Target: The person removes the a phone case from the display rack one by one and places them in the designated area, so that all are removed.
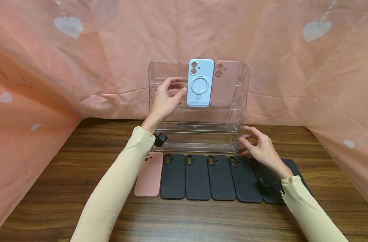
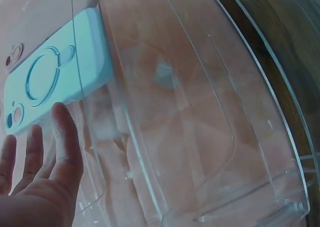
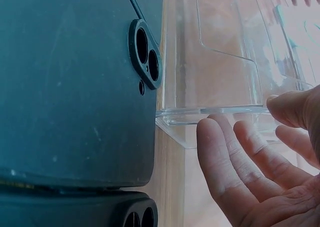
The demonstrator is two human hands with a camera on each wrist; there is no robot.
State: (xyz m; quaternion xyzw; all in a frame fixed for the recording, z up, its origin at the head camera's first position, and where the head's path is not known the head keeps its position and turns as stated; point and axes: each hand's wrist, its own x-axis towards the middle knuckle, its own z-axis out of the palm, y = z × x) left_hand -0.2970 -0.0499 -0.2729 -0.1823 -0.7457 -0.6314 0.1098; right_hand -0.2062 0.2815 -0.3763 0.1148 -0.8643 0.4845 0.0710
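A light blue phone case [image 1: 200, 85] with a ring on its back stands upright in the top tier of a clear acrylic display rack [image 1: 194, 147]. Just left of the case is my left hand [image 1: 167, 99], fingers loosely bent; one fingertip [image 2: 61, 112] meets or nearly meets the case's edge. Beside it, a pink case [image 1: 226, 84] stands on the same tier. Down at the rack's right side, my right hand [image 1: 259, 148] has its thumb tip [image 3: 276, 104] at the side panel's edge and relaxed fingers outside the panel.
In front of the rack lies a row of phone cases: a pink one [image 1: 149, 174] at the left, then several black ones, including a black case [image 1: 197, 178] near the middle. My right forearm covers part of the row. Peach curtains surround the wooden table [image 1: 172, 222].
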